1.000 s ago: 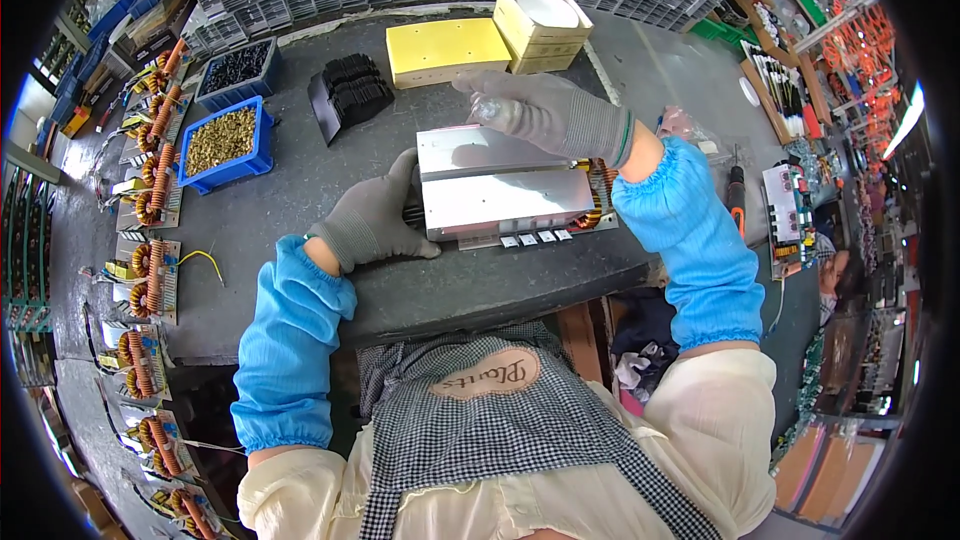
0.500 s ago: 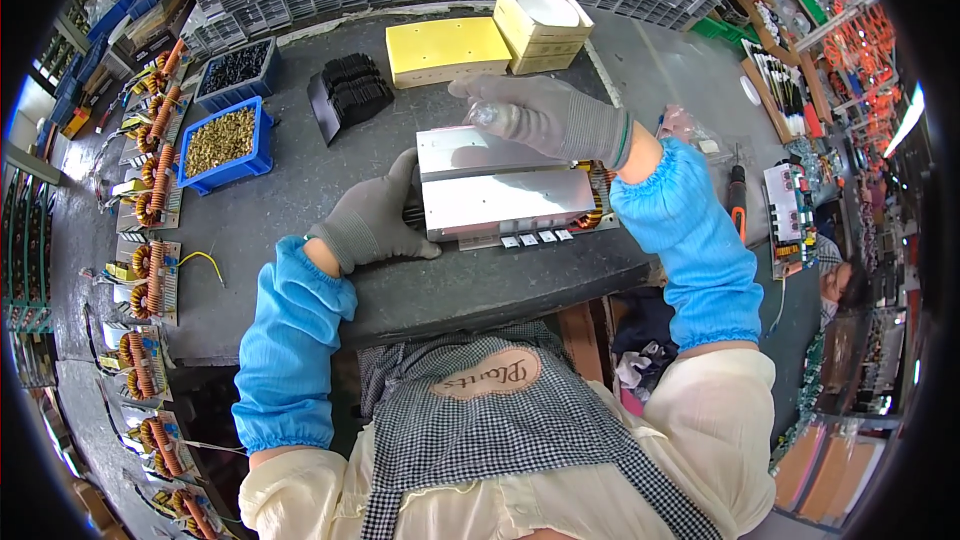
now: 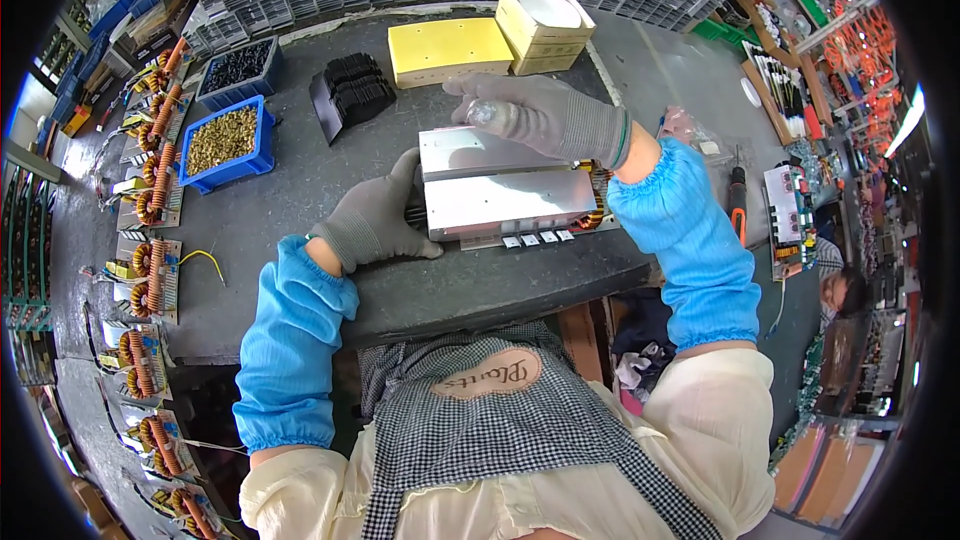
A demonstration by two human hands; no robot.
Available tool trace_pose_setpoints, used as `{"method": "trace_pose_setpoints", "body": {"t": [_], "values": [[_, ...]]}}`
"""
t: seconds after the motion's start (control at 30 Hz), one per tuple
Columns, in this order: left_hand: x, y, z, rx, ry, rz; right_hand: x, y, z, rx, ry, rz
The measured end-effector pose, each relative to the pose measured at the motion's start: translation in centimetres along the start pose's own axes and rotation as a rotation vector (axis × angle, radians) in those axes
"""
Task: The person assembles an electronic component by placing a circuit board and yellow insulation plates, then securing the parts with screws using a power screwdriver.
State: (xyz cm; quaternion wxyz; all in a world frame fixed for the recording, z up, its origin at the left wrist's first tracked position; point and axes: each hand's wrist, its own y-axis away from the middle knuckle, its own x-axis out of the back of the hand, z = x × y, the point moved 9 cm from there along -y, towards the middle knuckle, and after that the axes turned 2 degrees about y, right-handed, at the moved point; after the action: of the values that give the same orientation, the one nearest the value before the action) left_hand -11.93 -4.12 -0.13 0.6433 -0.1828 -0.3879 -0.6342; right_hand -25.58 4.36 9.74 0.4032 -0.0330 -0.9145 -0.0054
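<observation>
A circuit board with two long silver aluminium heat sinks (image 3: 510, 205) lies on the dark bench in front of me. My left hand (image 3: 380, 220), in a grey glove, grips its left end, thumb on the near side and fingers at the far side. Over the far heat sink is my gloved right hand (image 3: 545, 118), its fingers stretched out to the left and its worn thumb tip toward me. Whether the right hand touches the metal I cannot tell. Several small transistors (image 3: 538, 239) line the board's near edge, and copper coils (image 3: 597, 195) show at its right end.
Blue bins hold brass fasteners (image 3: 222, 140) and black parts (image 3: 238, 72). Black plates (image 3: 352, 90), a yellow stack (image 3: 450, 50) and a cream box (image 3: 543, 30) stand behind. Boards with coils (image 3: 155, 180) line the left; a screwdriver (image 3: 738, 205) lies right.
The two hands and the heat sinks have barely shifted, by a hair to the right at most. The left hand keeps its grip and the right stays over the far heat sink.
</observation>
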Motion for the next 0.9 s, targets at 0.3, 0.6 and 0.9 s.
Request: {"method": "trace_pose_setpoints", "body": {"t": [0.3,0.6,0.9], "values": [[0.2,0.1,0.3,-0.005,0.028,-0.005,-1.1,-1.2,-1.0,0.01,0.027,-0.045],[0.5,-0.4,-0.1,-0.015,-0.014,-0.013,5.0,-2.1,-1.3,0.008,0.129,0.059],[-0.3,0.0,-0.4,-0.002,-0.004,-0.091,3.9,-11.3,6.7,0.043,1.014,-0.125]]}}
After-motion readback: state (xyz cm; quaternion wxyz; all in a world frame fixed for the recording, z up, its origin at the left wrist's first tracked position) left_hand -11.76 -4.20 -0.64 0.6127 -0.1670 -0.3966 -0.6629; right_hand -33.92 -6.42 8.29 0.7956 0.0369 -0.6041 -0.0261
